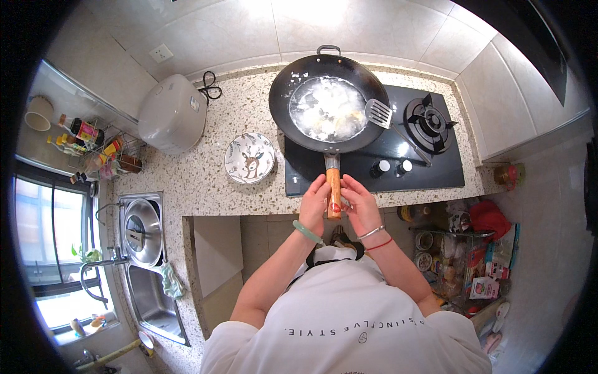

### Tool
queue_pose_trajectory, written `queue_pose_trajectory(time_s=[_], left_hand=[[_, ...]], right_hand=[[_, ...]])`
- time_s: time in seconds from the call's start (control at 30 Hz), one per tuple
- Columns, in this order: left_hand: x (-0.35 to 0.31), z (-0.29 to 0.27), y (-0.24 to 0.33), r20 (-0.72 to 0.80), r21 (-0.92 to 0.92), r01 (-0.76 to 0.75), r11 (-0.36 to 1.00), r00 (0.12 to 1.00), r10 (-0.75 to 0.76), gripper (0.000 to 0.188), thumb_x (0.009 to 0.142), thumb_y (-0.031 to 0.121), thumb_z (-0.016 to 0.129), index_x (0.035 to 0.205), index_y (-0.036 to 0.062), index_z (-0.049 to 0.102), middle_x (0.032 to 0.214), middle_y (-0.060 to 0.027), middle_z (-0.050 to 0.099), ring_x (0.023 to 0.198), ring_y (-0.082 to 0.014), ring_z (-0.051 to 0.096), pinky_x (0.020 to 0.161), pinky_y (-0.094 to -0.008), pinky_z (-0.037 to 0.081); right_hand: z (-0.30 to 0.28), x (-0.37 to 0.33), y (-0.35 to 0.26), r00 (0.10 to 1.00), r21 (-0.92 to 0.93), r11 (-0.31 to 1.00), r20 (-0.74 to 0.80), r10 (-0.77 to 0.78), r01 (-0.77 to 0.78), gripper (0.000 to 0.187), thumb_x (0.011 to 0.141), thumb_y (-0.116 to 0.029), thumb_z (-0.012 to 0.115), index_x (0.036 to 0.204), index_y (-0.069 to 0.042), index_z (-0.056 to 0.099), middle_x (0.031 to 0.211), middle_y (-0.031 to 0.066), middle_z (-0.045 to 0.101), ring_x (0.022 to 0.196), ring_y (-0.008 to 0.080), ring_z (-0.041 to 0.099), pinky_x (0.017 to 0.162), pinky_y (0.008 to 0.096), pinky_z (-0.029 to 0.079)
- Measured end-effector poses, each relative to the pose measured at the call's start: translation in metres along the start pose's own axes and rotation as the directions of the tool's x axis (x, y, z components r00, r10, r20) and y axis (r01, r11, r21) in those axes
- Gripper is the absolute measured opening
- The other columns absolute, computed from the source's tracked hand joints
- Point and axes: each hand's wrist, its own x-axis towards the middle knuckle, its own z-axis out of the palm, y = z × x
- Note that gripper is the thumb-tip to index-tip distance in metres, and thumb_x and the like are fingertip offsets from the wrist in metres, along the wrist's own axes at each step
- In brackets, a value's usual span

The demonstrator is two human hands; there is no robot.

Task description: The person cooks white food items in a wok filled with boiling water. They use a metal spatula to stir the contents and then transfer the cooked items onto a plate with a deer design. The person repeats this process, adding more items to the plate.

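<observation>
A black wok (283, 93) stands on the left side of the hob, its wooden handle (334, 187) toward me. Cloudy, bubbling liquid (330, 109) with whitish and pale yellow bits fills its bottom. A slotted metal spatula (378, 114) rests across the wok's right rim, its handle reaching over the hob. My left hand (314, 202) is at the left side of the wooden handle, my right hand (362, 207) at the right side. Both look open, fingers pointing forward and not wrapped over the top. Whether fingers touch the handle's underside is hidden.
A deer-patterned bowl (250, 158) sits left of the black glass hob (436, 171). Behind it stands a white rice cooker (172, 113). A bare burner (430, 123) is at right. A pot lid (142, 234) lies in the sink (156, 305); a rack of goods (461, 262) stands below the counter.
</observation>
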Motion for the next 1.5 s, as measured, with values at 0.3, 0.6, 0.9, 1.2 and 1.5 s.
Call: queue_pose_trajectory(time_s=[0.3,0.6,0.9,1.2,1.5], left_hand=[[0.003,0.000,-0.011,0.105,0.021,0.141,0.990,0.984,-0.143,0.023,0.096,0.028,0.049,0.108,0.0088,0.053,0.087,-0.0008,0.059,0.071,-0.0100,0.058,0.058,-0.0257,0.049],[0.010,0.002,-0.006,0.066,0.015,0.190,0.982,0.979,-0.191,0.023,0.096,0.029,0.049,0.106,0.0093,0.053,0.088,-0.0014,0.058,0.072,-0.0107,0.058,0.060,-0.0268,0.049],[0.016,0.005,-0.003,0.069,-0.002,0.195,0.981,0.979,-0.194,0.021,0.095,0.031,0.052,0.100,0.0104,0.054,0.084,0.0008,0.055,0.074,-0.0092,0.055,0.064,-0.0263,0.047],[0.019,0.002,-0.011,0.067,0.025,0.162,0.986,0.984,-0.164,0.025,0.094,0.031,0.053,0.106,0.0089,0.055,0.090,-0.0003,0.058,0.078,-0.0095,0.057,0.068,-0.0258,0.049],[0.017,0.004,-0.009,0.057,0.026,0.158,0.987,0.986,-0.159,0.030,0.094,0.033,0.053,0.109,0.0064,0.056,0.094,-0.0016,0.060,0.082,-0.0100,0.058,0.071,-0.0259,0.049]], right_hand=[[-0.006,0.004,0.011,0.994,0.002,1.000,0.112,0.017,-0.017,0.043,0.089,-0.005,0.053,0.131,0.001,0.045,0.113,0.0058,0.058,0.097,0.0125,0.057,0.078,0.0255,0.048],[-0.004,0.003,0.008,0.982,-0.007,0.997,0.173,0.071,-0.071,0.040,0.090,-0.008,0.053,0.128,-0.001,0.048,0.105,0.0038,0.060,0.091,0.0099,0.059,0.074,0.0256,0.049],[-0.004,0.012,0.011,0.972,0.029,0.993,0.207,0.110,-0.118,0.037,0.091,-0.009,0.051,0.128,-0.001,0.048,0.107,0.0054,0.059,0.094,0.0118,0.058,0.080,0.0266,0.047],[-0.006,0.014,0.015,0.971,0.022,0.995,0.220,0.091,-0.098,0.036,0.092,-0.009,0.050,0.127,-0.002,0.048,0.107,0.0048,0.058,0.093,0.0115,0.058,0.080,0.0264,0.047],[-0.010,0.017,0.019,0.970,0.030,0.995,0.226,0.084,-0.093,0.033,0.093,-0.009,0.049,0.126,-0.003,0.049,0.109,0.0049,0.058,0.096,0.0124,0.057,0.081,0.0270,0.047]])
